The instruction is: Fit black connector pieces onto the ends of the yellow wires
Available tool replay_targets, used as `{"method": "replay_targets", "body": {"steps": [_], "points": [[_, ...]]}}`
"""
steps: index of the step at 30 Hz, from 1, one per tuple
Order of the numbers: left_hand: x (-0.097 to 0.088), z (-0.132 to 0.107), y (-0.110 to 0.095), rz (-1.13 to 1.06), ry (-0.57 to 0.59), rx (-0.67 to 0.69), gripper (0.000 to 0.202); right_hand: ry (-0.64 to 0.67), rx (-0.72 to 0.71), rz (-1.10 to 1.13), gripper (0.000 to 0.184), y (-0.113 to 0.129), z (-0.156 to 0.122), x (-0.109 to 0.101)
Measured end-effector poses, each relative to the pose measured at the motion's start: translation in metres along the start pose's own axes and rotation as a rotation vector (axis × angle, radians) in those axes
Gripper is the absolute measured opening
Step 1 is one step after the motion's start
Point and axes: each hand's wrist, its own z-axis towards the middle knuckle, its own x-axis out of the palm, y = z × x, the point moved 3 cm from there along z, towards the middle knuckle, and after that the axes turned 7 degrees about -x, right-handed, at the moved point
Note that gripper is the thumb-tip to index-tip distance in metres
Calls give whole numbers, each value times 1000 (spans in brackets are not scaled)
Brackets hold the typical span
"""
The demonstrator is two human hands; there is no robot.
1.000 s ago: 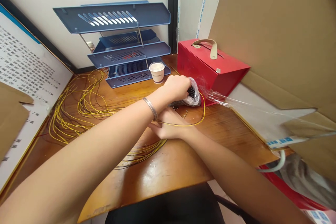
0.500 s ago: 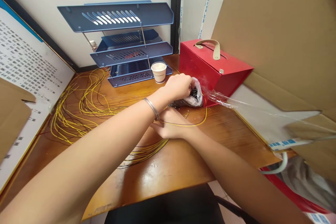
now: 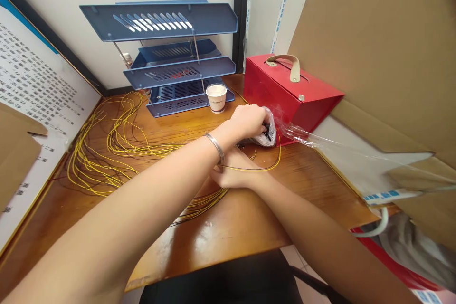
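Note:
My left hand (image 3: 251, 119), wearing a silver bangle (image 3: 214, 147) at the wrist, reaches across into the mouth of a clear plastic bag (image 3: 271, 128). Its fingers curl down among small black pieces (image 3: 268, 134) inside; what they grip is too hidden to name. Below, my right hand (image 3: 233, 171) is closed, partly covered by the left wrist. A thin yellow-and-black wire (image 3: 261, 169) loops from near the bag over the right wrist to its thumb side, where the hand appears to hold it. Near that hand, a bundle of similar wires (image 3: 206, 204) curves over the wooden table (image 3: 242, 228).
Loose coils of yellow and dark wire (image 3: 96, 161) spread over the table's left side. Behind stand a blue tiered file tray (image 3: 160, 23) and a paper cup (image 3: 216, 99). A red box (image 3: 274, 85) with a beige handle is beside the bag; cardboard (image 3: 356, 47) rises on the right.
My left hand has shifted slightly right and down, with its fingers deeper in the bag's mouth. The right hand has stayed nearly in place.

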Motion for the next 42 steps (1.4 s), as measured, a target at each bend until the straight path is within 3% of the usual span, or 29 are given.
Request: {"method": "replay_targets", "body": {"steps": [8, 21, 29, 42], "points": [[-7, -2, 8, -51, -22, -9, 31, 27, 36, 2, 12, 1, -1, -1], [-27, -7, 6, 156, 190, -3, 36, 83, 54, -65, 17, 11, 0, -9], [-11, -5, 3, 179, 43, 4, 29, 70, 17, -83, 16, 7, 0, -4], [-15, -9, 11, -49, -52, -1, 25, 98, 30, -90, 20, 9, -1, -5]]}}
